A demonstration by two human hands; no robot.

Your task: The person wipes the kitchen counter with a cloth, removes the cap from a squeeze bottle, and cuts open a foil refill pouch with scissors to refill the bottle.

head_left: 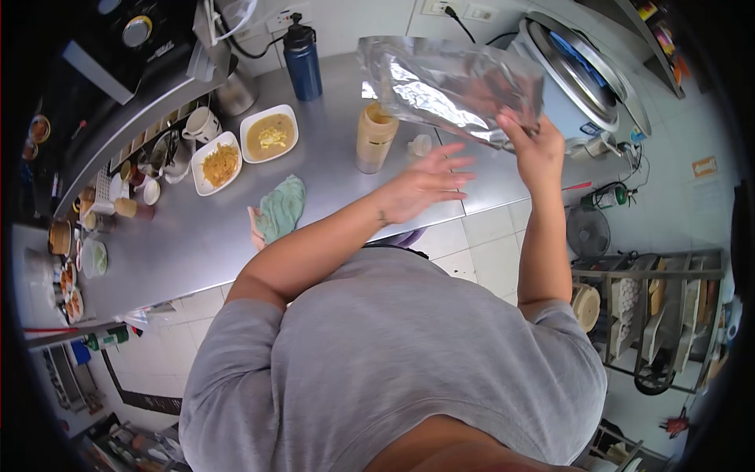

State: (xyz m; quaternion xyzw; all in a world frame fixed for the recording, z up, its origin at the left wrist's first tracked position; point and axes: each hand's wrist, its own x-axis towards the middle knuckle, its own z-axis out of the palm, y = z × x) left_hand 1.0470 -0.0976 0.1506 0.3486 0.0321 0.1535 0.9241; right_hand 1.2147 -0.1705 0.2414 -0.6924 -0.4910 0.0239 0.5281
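Green cloth point(281, 209): bunched left of centre, by the counter's front edge, probably kept there for quick wiping.
Left hand point(429, 187): middle of the frame, fingers spread and pinching nothing, below the foil pouch.
Right hand point(536, 156): upper right, thumb and fingers pinching the pouch's right end; a grip there probably leaves the far end free.
Foil pouch point(448, 90): upper middle to right, held aloft over the steel counter point(334, 189), its left part reaching across the bottle's top.
Squeeze bottle point(374, 143): upright at upper centre, tan stuff inside; whether the pouch touches it, I cannot tell.
White cap point(421, 145): just right of the bottle, probably set close so as not to stray.
Square bowls: upper left, side by side, one of shredded food point(220, 167), one of yellowish soup point(270, 135), well apart from the hands.
Blue flask point(304, 64): upright against the wall, top left of centre.
Lidded cooker point(568, 79): upper right, partly hidden by the pouch, limiting room on that side.
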